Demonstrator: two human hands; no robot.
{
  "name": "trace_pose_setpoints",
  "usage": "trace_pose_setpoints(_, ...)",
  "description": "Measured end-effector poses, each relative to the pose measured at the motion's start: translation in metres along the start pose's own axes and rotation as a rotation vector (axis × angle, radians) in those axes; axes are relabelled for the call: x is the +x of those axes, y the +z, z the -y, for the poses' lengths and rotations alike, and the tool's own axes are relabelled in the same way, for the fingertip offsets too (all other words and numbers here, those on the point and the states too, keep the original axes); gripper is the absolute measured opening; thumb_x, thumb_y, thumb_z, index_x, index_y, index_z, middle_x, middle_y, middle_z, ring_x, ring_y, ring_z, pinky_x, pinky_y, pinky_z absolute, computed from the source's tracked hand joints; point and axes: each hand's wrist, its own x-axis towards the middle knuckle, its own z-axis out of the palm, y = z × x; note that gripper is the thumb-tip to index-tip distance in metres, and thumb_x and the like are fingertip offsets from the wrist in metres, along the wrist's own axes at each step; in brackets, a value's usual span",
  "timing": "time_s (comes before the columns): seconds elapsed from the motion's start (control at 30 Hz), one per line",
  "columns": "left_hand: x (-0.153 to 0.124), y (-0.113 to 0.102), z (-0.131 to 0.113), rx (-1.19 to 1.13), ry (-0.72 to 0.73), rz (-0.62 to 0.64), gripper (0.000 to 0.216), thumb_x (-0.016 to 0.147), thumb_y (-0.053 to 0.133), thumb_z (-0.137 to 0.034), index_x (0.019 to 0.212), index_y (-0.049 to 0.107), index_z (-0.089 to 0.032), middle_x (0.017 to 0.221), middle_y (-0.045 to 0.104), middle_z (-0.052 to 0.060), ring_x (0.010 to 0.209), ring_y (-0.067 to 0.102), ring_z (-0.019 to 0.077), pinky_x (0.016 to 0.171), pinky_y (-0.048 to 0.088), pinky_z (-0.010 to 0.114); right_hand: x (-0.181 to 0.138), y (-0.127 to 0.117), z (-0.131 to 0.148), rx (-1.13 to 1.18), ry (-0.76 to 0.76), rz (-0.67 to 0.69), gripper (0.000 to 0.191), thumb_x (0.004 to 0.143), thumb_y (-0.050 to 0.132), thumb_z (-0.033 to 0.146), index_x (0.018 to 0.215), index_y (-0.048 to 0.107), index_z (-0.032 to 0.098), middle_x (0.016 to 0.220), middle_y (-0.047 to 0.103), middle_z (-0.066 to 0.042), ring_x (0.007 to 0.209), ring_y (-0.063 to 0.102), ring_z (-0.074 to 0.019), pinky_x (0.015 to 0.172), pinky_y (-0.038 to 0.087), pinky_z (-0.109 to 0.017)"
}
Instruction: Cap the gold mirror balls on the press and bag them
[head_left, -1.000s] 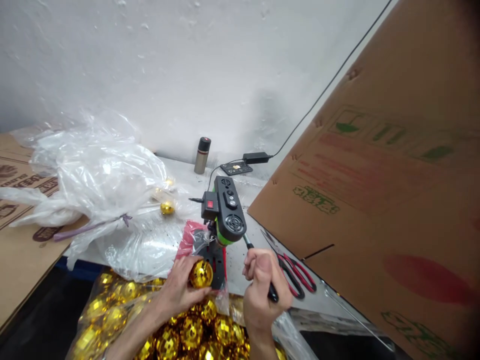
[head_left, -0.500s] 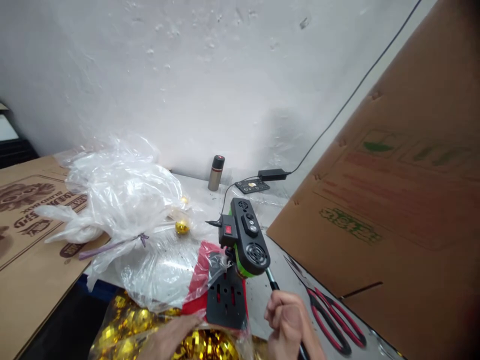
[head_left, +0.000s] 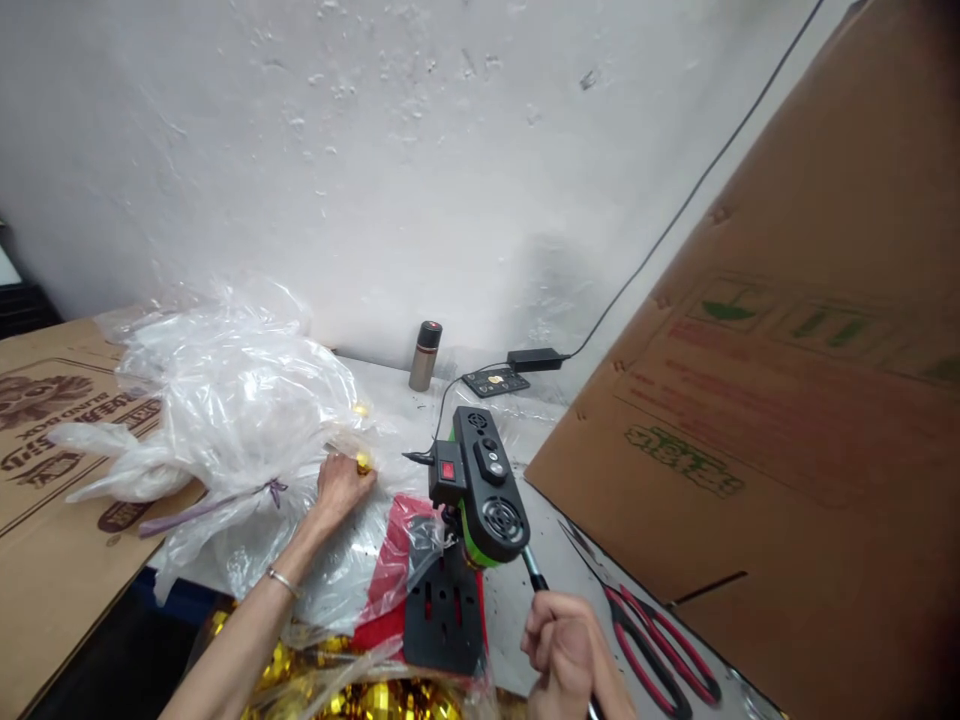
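Observation:
My left hand (head_left: 345,487), with a bangle on its wrist, reaches across the clear plastic. Its fingers are closed on a small shiny gold ball (head_left: 364,462), which they partly cover. My right hand (head_left: 566,650) is wrapped around a black-handled tool with a metal shaft (head_left: 533,570); the shaft's far end is hidden behind a black and green device (head_left: 491,485). That device has two round grilles and a red switch, and stands over a black slotted plate (head_left: 444,635). Under the plate lies a red sheet (head_left: 379,615).
Clear plastic bags (head_left: 225,400) cover the left side, beside a printed cardboard box (head_left: 45,440). Gold faceted balls (head_left: 390,700) lie at the front. Red-and-black-handled scissors (head_left: 652,640) lie right, below a large carton (head_left: 750,400). A flask (head_left: 424,357) and a power adapter (head_left: 536,359) are at the back.
My left hand has moved from the gold balls at the front, forward to the small gold ball by the plastic bag. My right hand keeps its grip on the tool. The view has shifted slightly.

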Motion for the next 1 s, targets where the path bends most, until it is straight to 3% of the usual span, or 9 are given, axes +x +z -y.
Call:
trace_pose_setpoints(0.07, -0.015, -0.004, 0.001, -0.113, -0.054, 0.038, 0.048, 0.079, 0.059, -0.034, 0.115, 0.055, -0.003, 0.110, 0.065, 0.027, 0.113, 0.059, 0.0414, 0.098, 0.043, 0.052, 0.006, -0.001, 0.001, 0.010, -0.002, 0.032, 0.037, 0.096, 0.050, 0.021, 0.060, 0.045, 0.017, 0.057, 0.042, 0.002, 0.049, 0.039, -0.0092, 0.046, 0.026, -0.026)
trace_pose_setpoints(0.17, -0.055, -0.010, 0.000, -0.378, -0.084, 0.137, 0.065, 0.083, 0.051, -0.046, 0.132, 0.037, -0.007, 0.115, 0.066, 0.019, 0.106, 0.066, 0.0277, 0.091, 0.052, 0.038, 0.016, -0.007, 0.004, -0.033, 0.028, 0.166, 0.035, 0.098, 0.047, 0.023, 0.064, 0.049, 0.017, 0.059, 0.046, 0.001, 0.050, 0.040, -0.0089, 0.047, 0.029, -0.026)
trace_pose_setpoints(0.27, -0.103, -0.006, -0.008, -0.947, -0.153, 0.347, 0.069, 0.074, 0.061, -0.057, 0.124, 0.046, -0.012, 0.123, 0.063, 0.017, 0.111, 0.063, 0.0275, 0.092, 0.052, 0.036, 0.023, -0.010, 0.007, -0.061, 0.032, 0.226, 0.034, 0.099, 0.046, 0.023, 0.066, 0.048, 0.017, 0.061, 0.047, 0.001, 0.051, 0.041, -0.0083, 0.047, 0.030, -0.025)
trace_pose_setpoints(0.37, -0.137, 0.015, -0.016, -1.186, -0.235, 0.452, 0.073, 0.066, 0.074, -0.060, 0.118, 0.050, -0.015, 0.125, 0.063, 0.016, 0.114, 0.061, 0.0291, 0.097, 0.050, 0.039, 0.023, -0.010, 0.009, -0.025, 0.002, 0.232, 0.034, 0.099, 0.045, 0.019, 0.065, 0.047, 0.017, 0.061, 0.045, 0.002, 0.052, 0.041, -0.0076, 0.047, 0.031, -0.023)
trace_pose_setpoints(0.5, -0.150, 0.053, -0.016, -1.020, -0.058, 0.366, 0.070, 0.067, 0.072, -0.064, 0.114, 0.052, -0.015, 0.121, 0.064, 0.016, 0.116, 0.059, 0.0305, 0.102, 0.046, 0.044, 0.020, -0.013, 0.007, -0.016, -0.028, 0.267, 0.032, 0.099, 0.043, 0.015, 0.067, 0.047, 0.018, 0.061, 0.042, 0.003, 0.056, 0.043, -0.0081, 0.051, 0.034, -0.022)
trace_pose_setpoints(0.6, -0.148, 0.070, -0.011, -0.804, 0.085, 0.275, 0.059, 0.075, 0.068, -0.056, 0.117, 0.052, -0.018, 0.121, 0.064, 0.014, 0.116, 0.059, 0.0304, 0.103, 0.044, 0.049, 0.019, -0.017, 0.004, 0.003, -0.043, 0.304, 0.030, 0.099, 0.041, 0.013, 0.070, 0.047, 0.018, 0.063, 0.043, 0.002, 0.059, 0.044, -0.0086, 0.053, 0.036, -0.023)
trace_pose_setpoints(0.77, -0.145, 0.075, -0.008, -0.499, 0.281, 0.137, 0.054, 0.080, 0.065, -0.043, 0.126, 0.050, -0.019, 0.125, 0.062, 0.014, 0.116, 0.058, 0.0317, 0.101, 0.045, 0.054, 0.017, -0.020, 0.001, 0.019, -0.045, 0.317, 0.027, 0.098, 0.041, 0.010, 0.073, 0.047, 0.018, 0.066, 0.044, 0.002, 0.060, 0.045, -0.0083, 0.053, 0.037, -0.022)
trace_pose_setpoints(1.0, -0.139, 0.081, -0.005, -0.358, 0.583, 0.005, 0.050, 0.081, 0.067, -0.029, 0.126, 0.048, -0.019, 0.120, 0.062, 0.014, 0.109, 0.061, 0.0300, 0.091, 0.053, 0.048, 0.015, -0.022, -0.001, 0.002, -0.059, 0.326, 0.025, 0.097, 0.040, 0.010, 0.075, 0.047, 0.018, 0.067, 0.046, 0.002, 0.059, 0.047, -0.0083, 0.052, 0.038, -0.022)
